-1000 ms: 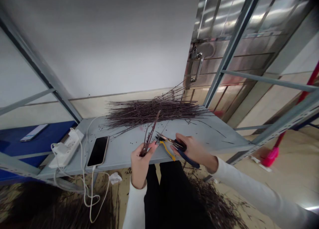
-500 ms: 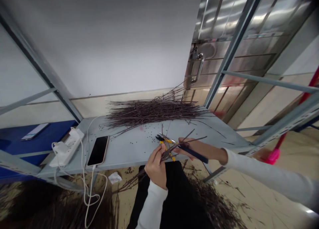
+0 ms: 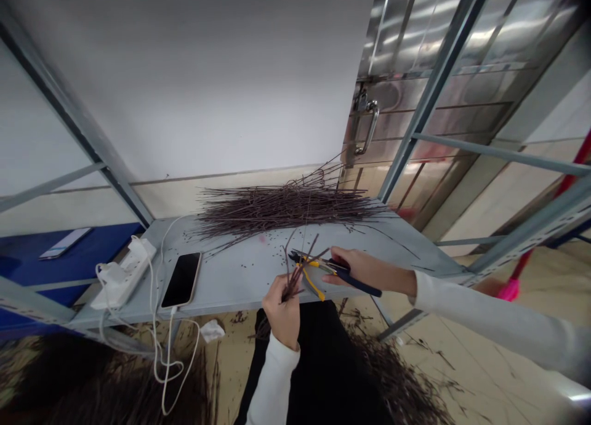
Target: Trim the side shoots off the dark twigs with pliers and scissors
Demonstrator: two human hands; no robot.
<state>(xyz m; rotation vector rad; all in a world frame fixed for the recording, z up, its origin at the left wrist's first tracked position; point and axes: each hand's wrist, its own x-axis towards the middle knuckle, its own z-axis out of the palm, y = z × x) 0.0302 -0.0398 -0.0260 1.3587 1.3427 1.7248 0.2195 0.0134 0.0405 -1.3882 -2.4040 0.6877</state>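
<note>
Near the front edge of the grey shelf (image 3: 240,283), my left hand (image 3: 282,314) is closed around a small bunch of dark brown twigs (image 3: 292,279), whose ends fan upward. My right hand (image 3: 355,266) grips pliers with dark handles (image 3: 362,283), their metal jaws pointing left at the twigs. Whether the jaws touch a twig cannot be made out. Diagonal cutters with yellow handles (image 3: 314,289) lie on the shelf between my hands, partly behind the twigs and the pliers.
A big heap of twigs (image 3: 281,209) lies along the back of the shelf. At left are a phone (image 3: 182,280), a white power strip (image 3: 127,274) and cables. More twigs (image 3: 401,376) cover the floor. Metal posts (image 3: 418,117) frame the shelf.
My left hand has shifted slightly left, and the twigs in it have swung from slanting right to standing more upright. My right hand has moved a little with the pliers.
</note>
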